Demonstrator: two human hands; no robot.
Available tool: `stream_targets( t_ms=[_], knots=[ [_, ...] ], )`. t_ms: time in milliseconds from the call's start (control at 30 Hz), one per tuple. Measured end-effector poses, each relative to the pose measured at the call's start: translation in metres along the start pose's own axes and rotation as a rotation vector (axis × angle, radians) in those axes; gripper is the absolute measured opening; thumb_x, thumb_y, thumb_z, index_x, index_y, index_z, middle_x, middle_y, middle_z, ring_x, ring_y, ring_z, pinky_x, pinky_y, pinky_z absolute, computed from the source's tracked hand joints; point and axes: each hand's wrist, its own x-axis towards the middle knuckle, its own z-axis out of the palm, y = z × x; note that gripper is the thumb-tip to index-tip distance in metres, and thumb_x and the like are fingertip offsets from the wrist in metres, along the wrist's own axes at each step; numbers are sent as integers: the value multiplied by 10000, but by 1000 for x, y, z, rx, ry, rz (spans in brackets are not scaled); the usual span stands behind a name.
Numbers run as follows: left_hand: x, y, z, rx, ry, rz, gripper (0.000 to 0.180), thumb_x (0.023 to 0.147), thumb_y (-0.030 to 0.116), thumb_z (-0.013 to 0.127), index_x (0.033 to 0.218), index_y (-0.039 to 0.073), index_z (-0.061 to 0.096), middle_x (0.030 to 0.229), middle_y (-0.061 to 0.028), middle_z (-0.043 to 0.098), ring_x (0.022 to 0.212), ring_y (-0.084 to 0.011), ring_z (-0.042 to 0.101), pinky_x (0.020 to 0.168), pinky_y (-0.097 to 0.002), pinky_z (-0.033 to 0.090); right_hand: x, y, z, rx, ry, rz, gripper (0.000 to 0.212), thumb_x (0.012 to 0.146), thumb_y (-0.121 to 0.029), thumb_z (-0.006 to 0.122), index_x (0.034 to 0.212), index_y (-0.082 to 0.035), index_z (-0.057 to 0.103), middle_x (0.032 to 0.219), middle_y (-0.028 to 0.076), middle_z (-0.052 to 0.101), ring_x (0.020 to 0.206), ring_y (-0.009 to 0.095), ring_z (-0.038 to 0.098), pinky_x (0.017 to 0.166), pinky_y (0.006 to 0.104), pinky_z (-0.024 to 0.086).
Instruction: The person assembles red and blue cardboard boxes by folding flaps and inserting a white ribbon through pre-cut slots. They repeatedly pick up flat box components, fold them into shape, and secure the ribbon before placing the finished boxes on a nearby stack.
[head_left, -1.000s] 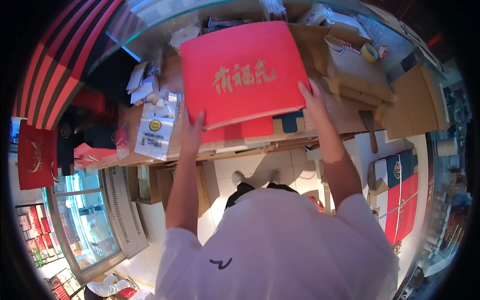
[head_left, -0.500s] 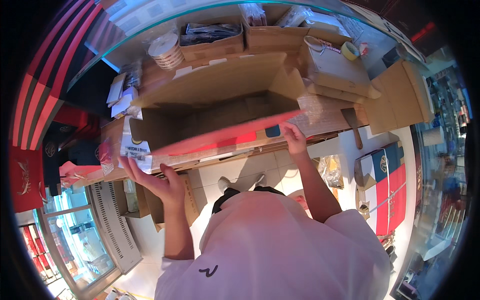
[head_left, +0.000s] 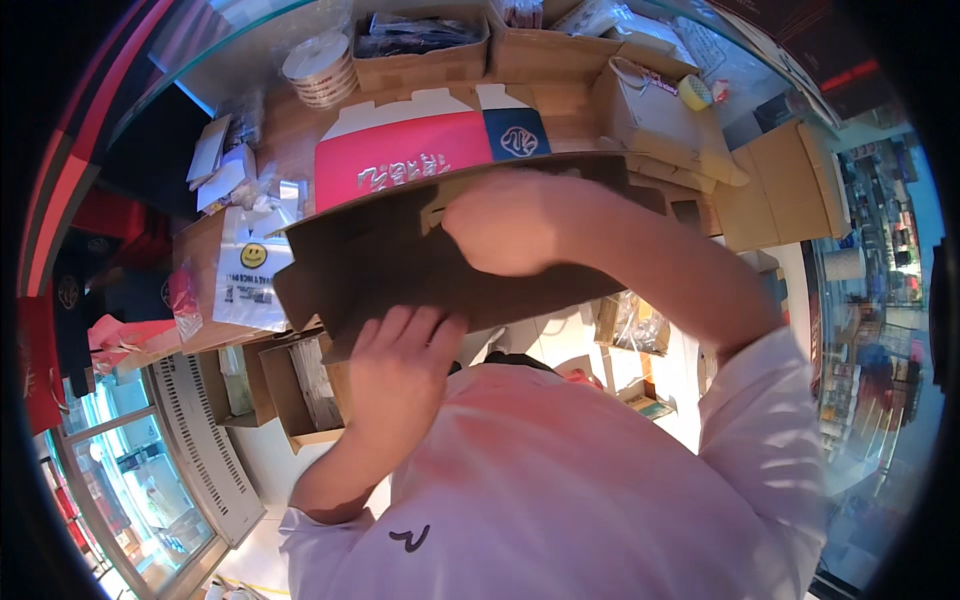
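Observation:
A cardboard box [head_left: 385, 265] stands tilted in front of me, its plain brown inside facing me. My left hand [head_left: 405, 365] curls its fingers over the box's near edge and grips it. Reaching across from the right, my right hand [head_left: 500, 225] is closed in a fist over the brown inside, beside a small slotted tab. Its fingertips are turned under, so what they hold is hidden. Behind the box a red and navy printed carton panel [head_left: 400, 150] with white flaps lies on the wooden table.
Along the back stand a stack of white spools [head_left: 320, 72], an open box of plastic packets [head_left: 420, 65] and a brown carton [head_left: 660, 120] with a tape roll [head_left: 694, 93]. A clear printed plastic bag [head_left: 250, 275] lies at left. Open boxes [head_left: 300, 385] stand below the table.
The box has tipped toward me and come nearer, uncovering the printed panel behind. My right hand has moved from its front right edge over its inside. My left hand has taken the near edge.

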Motion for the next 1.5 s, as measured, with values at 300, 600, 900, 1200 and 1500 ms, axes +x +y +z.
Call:
stream_targets(
  t_ms=[300, 600, 900, 1200, 1500],
  knots=[
    [-4, -5, 4, -100, 2, 56, 217, 622, 106, 542, 833, 99, 591, 793, -21, 541, 746, -193, 521, 619, -311, 402, 217, 93, 132, -236, -220, -143, 240, 781, -133, 482, 935, -32, 637, 985, 149, 629, 901, 312, 595, 756, 411, 462],
    [51, -41, 5, 260, -84, 82, 166, 700, 119, 556, 861, 114, 591, 766, -31, 550, 747, -208, 538, 630, -332, 418, -36, 3, -18, 222, 576, -128, 231, 822, -106, 479, 1026, -57, 573, 964, 122, 615, 830, 274, 611, 712, 377, 486],
    [99, -58, 18, 59, -76, 79, 285, 886, 195, 510, 1057, -29, 554, 1038, -207, 586, 947, -354, 559, 826, -389, 436, -211, 26, 304, 693, 1473, 1079, 258, 824, -229, 628, 664, -32, 580, 555, 67, 564, 477, 158, 525, 477, 303, 408],
    [108, -29, 62, -85, -6, 336, 377, 891, 266, 504, 1123, -31, 529, 1039, -207, 592, 947, -328, 566, 830, -384, 437, -405, -35, 639, 249, 1619, 2519, 435, 753, -228, 687, 1103, -8, 553, 1015, 203, 587, 926, 309, 577, 789, 365, 459],
    [127, -13, 84, -72, 113, 531, 421, 870, 309, 527, 1130, -21, 532, 1056, -205, 586, 944, -333, 565, 827, -399, 436, -436, -8, 682, 906, 1463, 2651, 430, 721, -347, 661, 988, -13, 625, 797, 124, 650, 735, 227, 625, 684, 306, 473]
  ],
)
